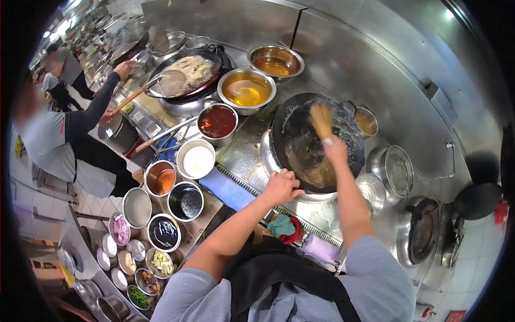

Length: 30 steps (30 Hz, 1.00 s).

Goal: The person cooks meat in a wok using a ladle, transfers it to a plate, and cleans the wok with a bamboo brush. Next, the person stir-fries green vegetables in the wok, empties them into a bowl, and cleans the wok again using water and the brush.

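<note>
A large dark wok (292, 115) sits on the steel range in front of me, with murky liquid in its bottom. My right hand (335, 150) is wrapped round the handle end of a straw-coloured bamboo brush (321, 119), whose bristles are over the wok's inner surface. At the wok's near left edge, my left hand (282, 186) is closed on the rim. Right of the wok lies a perforated steel strainer (370, 189).
Bowls of oil (247, 90), red sauce (217, 121) and white powder (196, 160) stand left of the wok. A co-worker (64, 129) holds a long-handled strainer (171, 83) over another wok (206, 59). Ingredient bowls fill the lower left.
</note>
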{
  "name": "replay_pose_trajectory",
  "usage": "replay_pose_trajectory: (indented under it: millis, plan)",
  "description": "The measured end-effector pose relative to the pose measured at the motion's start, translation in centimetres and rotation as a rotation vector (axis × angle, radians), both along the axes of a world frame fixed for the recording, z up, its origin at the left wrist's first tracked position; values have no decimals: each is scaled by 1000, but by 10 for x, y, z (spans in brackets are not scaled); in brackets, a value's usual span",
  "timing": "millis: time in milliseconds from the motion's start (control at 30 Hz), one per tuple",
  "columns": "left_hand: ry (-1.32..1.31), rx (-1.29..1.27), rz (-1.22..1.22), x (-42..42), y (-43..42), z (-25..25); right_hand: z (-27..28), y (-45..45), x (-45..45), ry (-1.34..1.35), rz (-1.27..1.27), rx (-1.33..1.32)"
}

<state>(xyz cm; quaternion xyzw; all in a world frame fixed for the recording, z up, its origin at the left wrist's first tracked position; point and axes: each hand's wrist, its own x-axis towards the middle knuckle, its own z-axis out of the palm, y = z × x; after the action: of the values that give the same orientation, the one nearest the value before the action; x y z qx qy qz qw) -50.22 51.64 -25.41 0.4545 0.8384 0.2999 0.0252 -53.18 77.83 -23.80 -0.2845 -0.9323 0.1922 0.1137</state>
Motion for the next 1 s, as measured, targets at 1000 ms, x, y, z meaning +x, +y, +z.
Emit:
replay_pose_trajectory:
  millis: [1000]
  plan:
    - [85,-74,12,1,5,4,21,-92,43,41,70,-684]
